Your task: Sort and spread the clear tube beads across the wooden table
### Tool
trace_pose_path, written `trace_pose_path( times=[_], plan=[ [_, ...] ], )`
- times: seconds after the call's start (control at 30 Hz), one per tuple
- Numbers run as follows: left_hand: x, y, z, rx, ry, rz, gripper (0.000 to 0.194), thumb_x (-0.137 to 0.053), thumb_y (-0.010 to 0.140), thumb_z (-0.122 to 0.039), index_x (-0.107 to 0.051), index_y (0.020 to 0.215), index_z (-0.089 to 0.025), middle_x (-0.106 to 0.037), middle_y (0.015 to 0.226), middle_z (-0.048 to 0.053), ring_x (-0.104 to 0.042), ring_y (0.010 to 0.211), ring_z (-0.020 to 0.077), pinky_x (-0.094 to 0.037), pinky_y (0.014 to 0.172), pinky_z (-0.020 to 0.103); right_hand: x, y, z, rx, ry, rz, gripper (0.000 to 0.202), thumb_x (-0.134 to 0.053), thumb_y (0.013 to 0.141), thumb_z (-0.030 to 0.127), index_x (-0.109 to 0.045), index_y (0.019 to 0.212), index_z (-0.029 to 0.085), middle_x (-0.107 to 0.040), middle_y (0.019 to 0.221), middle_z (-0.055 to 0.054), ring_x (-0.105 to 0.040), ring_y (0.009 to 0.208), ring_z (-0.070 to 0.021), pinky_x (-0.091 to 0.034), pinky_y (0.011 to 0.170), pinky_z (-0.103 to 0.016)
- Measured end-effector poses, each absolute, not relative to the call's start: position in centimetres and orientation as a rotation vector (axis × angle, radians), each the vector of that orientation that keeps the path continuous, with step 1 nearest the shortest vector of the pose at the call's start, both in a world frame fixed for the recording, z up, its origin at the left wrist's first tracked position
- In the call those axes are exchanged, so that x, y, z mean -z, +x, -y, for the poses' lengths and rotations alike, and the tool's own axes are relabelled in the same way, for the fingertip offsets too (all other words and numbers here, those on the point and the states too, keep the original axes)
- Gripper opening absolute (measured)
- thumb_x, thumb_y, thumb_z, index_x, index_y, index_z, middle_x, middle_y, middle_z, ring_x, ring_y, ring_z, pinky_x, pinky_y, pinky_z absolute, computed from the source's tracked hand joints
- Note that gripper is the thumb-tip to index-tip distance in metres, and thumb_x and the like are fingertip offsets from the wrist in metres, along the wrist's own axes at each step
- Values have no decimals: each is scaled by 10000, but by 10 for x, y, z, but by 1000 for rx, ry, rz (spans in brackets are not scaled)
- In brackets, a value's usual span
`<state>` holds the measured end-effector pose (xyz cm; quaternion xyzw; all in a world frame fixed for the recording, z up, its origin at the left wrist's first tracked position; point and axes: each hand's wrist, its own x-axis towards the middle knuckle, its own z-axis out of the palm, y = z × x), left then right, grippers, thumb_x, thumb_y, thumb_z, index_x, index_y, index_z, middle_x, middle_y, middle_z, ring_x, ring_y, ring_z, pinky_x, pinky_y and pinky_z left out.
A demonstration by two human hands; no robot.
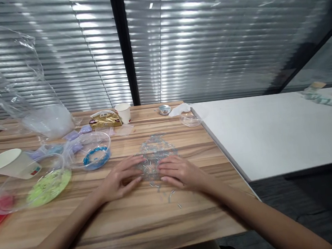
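A loose pile of small, thin silvery pieces [153,150] lies spread on the wooden table; they are too small to name exactly. At the pile's left edge rests my left hand [120,179], open, with its fingers stretched toward the pieces and the thumb apart. My right hand [181,171] touches the pile from the right, its fingers extended and slightly bent over the pieces. Neither hand shows anything gripped. A few stray pieces [171,195] lie nearer the front, below the hands.
On the left stand clear bowls with blue pieces [96,157] and yellow-green pieces [49,187], plus a tilted paper cup [11,163]. Behind are a gold packet [105,119], a white cup [123,112], a round tin [164,109] and a clear lid [190,119]. A white table [271,134] adjoins right.
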<state>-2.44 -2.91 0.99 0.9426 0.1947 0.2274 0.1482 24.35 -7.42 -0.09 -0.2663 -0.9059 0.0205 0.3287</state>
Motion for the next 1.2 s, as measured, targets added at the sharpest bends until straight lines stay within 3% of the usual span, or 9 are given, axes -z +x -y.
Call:
trace_pose_path(
  times=[0.13,0.5,0.73,1.03,1.2],
  plan=[
    [-9,-29,32,-570,2807,-521,262,-521,893,-218,-638,1127,-209,-455,1373,79,-399,1280,257,-311,1091,468,-2,241,78,-32,-661,2419,271,-420,970,255,-656,1001,128,-665,985,-57,-569,1035,-154,-460,921,-302],
    [-11,-30,27,-430,2771,-485,262,-515,901,-253,-644,1129,-241,-451,1380,46,-417,1269,239,-318,1096,417,-4,241,79,-71,-633,2447,259,-416,970,232,-653,988,131,-662,1008,-33,-572,1045,-137,-452,923,-279],
    [-8,-29,29,-374,2813,-525,389,-524,903,-295,-521,1286,-231,-428,1396,65,-399,1282,247,-320,1091,445,-4,242,80,-90,-662,2415,256,-415,972,242,-646,993,133,-664,1005,-26,-574,1048,-140,-452,912,-276],
    [-11,-28,29,-443,2727,-513,291,-536,894,-284,-621,1167,-227,-452,1376,72,-429,1258,250,-342,1076,440,-2,243,81,-154,-640,2436,278,-405,968,240,-666,985,149,-666,1006,-23,-579,1047,-136,-453,936,-277],
    [-11,-27,29,-437,2708,-546,323,-525,895,-285,-596,1205,-225,-462,1368,77,-437,1252,256,-351,1067,450,0,242,82,-149,-676,2428,279,-402,973,248,-656,1024,144,-661,1024,-38,-566,1078,-142,-454,943,-287]
  ],
)
